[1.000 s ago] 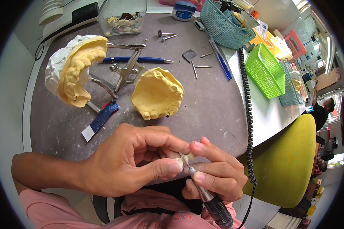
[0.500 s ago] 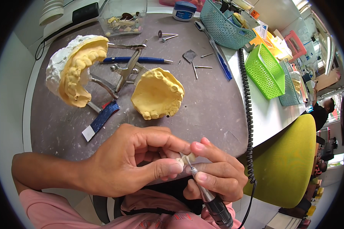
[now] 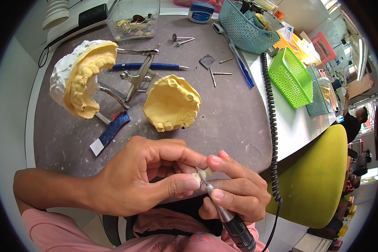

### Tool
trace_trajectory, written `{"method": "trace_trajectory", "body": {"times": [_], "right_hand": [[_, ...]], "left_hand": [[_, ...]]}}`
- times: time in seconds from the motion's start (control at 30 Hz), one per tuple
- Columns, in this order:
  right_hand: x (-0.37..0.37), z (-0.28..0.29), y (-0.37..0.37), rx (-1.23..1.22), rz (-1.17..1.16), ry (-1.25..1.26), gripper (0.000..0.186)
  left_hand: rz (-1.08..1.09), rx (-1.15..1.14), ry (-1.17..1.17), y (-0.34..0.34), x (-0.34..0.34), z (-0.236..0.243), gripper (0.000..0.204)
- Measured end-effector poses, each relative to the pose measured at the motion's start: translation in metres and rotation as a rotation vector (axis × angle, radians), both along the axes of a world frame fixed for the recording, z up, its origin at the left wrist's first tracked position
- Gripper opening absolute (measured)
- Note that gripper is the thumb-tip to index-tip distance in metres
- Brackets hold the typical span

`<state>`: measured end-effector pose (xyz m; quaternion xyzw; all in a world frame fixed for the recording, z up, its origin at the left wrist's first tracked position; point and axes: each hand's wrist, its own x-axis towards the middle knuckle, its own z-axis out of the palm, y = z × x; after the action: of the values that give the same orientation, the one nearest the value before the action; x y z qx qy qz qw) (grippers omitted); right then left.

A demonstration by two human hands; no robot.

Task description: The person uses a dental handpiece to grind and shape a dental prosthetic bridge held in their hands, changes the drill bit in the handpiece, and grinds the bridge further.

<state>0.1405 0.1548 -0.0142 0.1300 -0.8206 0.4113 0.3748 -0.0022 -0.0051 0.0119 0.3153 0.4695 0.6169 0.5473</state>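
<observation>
Between the thumb and fingers of my left hand [image 3: 143,176] is a small cream-white dental crown piece [image 3: 206,172], partly covered by the fingertips. My right hand [image 3: 241,191] grips a silver and black rotary handpiece [image 3: 230,220] like a pen, its thin bur touching or almost touching the piece. The right fingertips also rest close by the crown piece. Beyond the hands lies a yellow plaster dental cast [image 3: 171,105]. Farther left, a second yellow cast with white plaster [image 3: 84,77] is fixed to a metal articulator [image 3: 137,80].
A blue pencil [image 3: 151,66], loose burs [image 3: 215,73], a toothbrush [image 3: 235,54] and a blue strip [image 3: 110,133] lie on the grey mat. At the back stand a clear box [image 3: 134,21] and baskets [image 3: 290,77]. A coiled cable [image 3: 271,126] runs down the right, beside a green chair [image 3: 311,180].
The handpiece tip and right fingers have shifted very slightly left against the crown piece. Both hands keep their grip, and the view has moved a touch.
</observation>
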Motion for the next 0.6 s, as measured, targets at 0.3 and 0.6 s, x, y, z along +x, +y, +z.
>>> {"method": "trace_trajectory", "body": {"times": [0.3, 0.6], "right_hand": [[-0.0002, -0.0006, 0.0009, 0.018, 0.002, 0.012, 0.029], [0.0000, -0.0019, 0.0012, 0.011, 0.003, 0.021, 0.029]], "left_hand": [[0.013, -0.016, 0.018, 0.0010, 0.0010, 0.0016, 0.032], [-0.008, 0.008, 0.051, 0.0000, -0.0001, 0.0000, 0.032]]}}
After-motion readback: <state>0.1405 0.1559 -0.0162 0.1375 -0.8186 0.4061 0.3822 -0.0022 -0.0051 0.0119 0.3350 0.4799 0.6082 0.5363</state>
